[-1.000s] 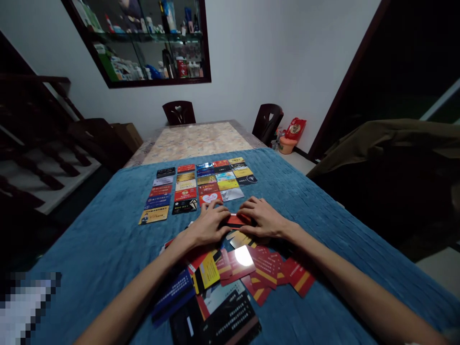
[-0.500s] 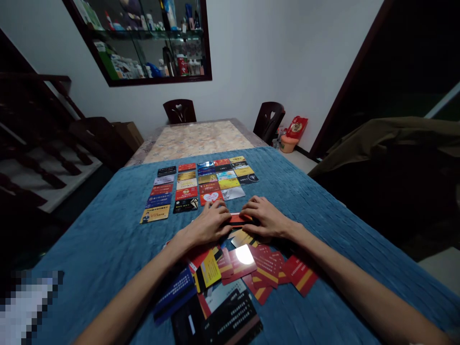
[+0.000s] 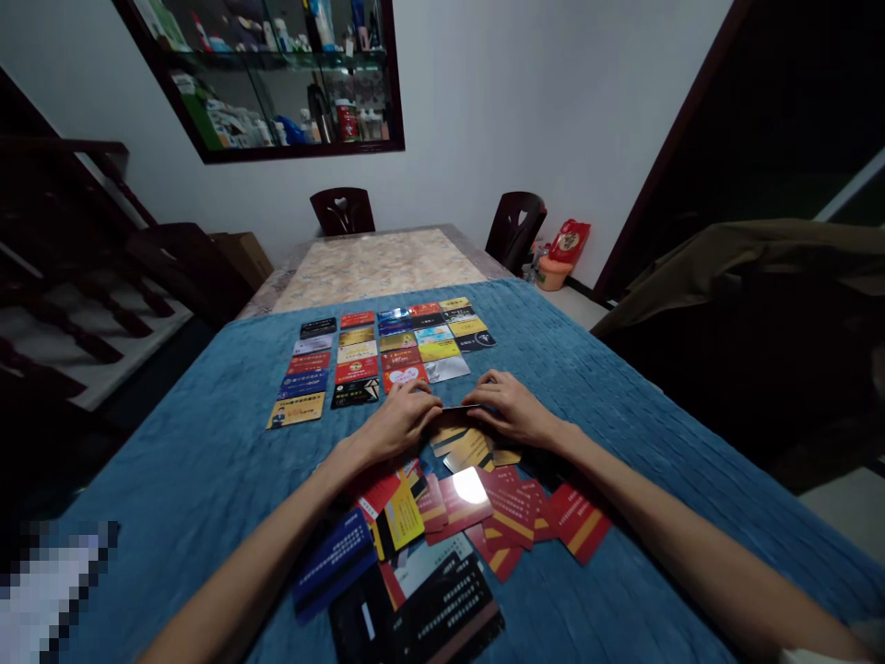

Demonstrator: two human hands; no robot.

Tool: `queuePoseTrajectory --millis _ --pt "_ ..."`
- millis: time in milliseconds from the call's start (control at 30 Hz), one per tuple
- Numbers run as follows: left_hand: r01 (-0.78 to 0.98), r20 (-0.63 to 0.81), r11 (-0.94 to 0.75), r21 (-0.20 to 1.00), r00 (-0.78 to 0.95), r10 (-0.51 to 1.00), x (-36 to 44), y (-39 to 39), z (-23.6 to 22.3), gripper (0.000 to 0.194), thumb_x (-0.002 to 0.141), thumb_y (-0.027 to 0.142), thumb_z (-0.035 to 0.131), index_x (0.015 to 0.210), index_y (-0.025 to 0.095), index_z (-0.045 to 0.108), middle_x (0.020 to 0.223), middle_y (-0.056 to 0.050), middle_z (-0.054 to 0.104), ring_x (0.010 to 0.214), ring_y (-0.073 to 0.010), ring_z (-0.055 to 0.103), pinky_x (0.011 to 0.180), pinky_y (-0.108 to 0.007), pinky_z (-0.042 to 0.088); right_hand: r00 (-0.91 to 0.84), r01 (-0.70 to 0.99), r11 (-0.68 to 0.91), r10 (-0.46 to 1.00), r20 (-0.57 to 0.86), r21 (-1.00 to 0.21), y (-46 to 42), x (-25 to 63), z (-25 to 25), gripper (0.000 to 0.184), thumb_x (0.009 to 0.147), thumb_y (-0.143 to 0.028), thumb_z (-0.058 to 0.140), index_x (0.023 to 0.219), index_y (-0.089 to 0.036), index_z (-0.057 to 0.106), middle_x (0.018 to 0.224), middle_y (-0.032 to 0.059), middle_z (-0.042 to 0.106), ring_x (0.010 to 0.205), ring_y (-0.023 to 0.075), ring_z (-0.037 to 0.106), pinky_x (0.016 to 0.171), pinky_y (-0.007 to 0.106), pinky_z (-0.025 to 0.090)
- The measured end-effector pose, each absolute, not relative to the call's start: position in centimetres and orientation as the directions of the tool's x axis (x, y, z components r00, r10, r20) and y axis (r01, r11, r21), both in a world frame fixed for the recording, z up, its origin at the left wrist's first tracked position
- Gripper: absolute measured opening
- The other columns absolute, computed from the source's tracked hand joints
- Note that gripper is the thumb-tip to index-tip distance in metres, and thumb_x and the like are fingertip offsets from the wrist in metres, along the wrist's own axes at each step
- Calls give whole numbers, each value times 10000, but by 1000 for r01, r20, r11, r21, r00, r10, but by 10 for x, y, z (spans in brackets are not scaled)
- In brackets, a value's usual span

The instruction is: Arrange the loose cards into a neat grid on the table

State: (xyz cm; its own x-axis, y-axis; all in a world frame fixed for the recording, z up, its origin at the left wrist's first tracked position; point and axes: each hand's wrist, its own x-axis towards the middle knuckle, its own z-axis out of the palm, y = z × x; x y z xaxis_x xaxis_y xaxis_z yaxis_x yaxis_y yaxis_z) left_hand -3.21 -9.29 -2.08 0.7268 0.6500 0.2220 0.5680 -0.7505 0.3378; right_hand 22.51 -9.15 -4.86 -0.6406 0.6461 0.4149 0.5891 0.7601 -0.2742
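Observation:
Between my two hands a plastic card [image 3: 460,408] is seen nearly edge-on, its printed faces hidden from me. My left hand [image 3: 405,415] pinches its left end, and my right hand [image 3: 508,406] pinches the right end. Just below lie gold cards [image 3: 470,449], loosely overlapping. Nearer to me spreads a heap of face-down cards: red ones [image 3: 508,503], a yellow one [image 3: 399,518], a blue one [image 3: 336,563] and black ones [image 3: 449,613]. Beyond my hands, several cards stand in neat overlapping columns, with a gold card [image 3: 296,411] at the front left.
A blue cloth [image 3: 595,433] covers the near part of the table, leaving the patterned tabletop [image 3: 387,263] bare beyond. Dark wooden chairs [image 3: 344,212] stand at the far end. A red bag [image 3: 571,242] rests by an orange tub [image 3: 553,274] at the wall.
The card between my hands has tipped from showing its orange-red, black-striped face to nearly edge-on, uncovering more of the gold cards below. The heap and columns stay as they were.

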Motion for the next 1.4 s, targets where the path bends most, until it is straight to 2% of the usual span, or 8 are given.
queuePoseTrajectory --millis 200,633,933,1100,1400 --pt "561 293 -733 385 679 674 -33 -88 -27 309 1009 247 397 1119 171 675 1091 -124 626 1039 -229 564 948 -407 475 -592 623 717 693 411 -312 -89 224 -51 199 970 -226 541 1073 -200 709 933 86 726 966 233 571 816 362 394" --pt "565 379 -750 345 647 662 -29 -87 -28 317 943 127 429 1141 147 676 1028 -121 647 962 -221 584 870 -369 499 -493 691 603 797 350 -398 -88 222 -50 230 888 -127 581 1077 -185 698 982 88 713 960 228 580 839 350 434" --pt "572 375 -717 398 612 696 -29 -85 -30 319 920 98 447 1119 171 686 1007 -94 648 971 -211 590 869 -346 503 -440 697 565 824 357 -443 -87 220 -54 183 900 -154 594 1054 -171 691 970 90 686 946 220 576 834 339 445" --pt "577 385 -712 400 599 702 -29 -84 -33 340 912 96 452 1158 168 676 1044 -110 642 984 -222 594 888 -373 515 -429 708 559 826 366 -432 -87 219 -56 218 910 -178 592 1117 -169 661 1001 100 669 957 224 578 857 351 443" --pt "578 380 -701 417 590 713 -30 -83 -38 387 919 122 456 1237 194 663 1029 -108 637 975 -227 588 903 -397 522 -436 748 562 817 378 -353 -89 219 -56 412 910 -162 565 1319 -205 581 1002 92 627 909 224 575 852 356 448"
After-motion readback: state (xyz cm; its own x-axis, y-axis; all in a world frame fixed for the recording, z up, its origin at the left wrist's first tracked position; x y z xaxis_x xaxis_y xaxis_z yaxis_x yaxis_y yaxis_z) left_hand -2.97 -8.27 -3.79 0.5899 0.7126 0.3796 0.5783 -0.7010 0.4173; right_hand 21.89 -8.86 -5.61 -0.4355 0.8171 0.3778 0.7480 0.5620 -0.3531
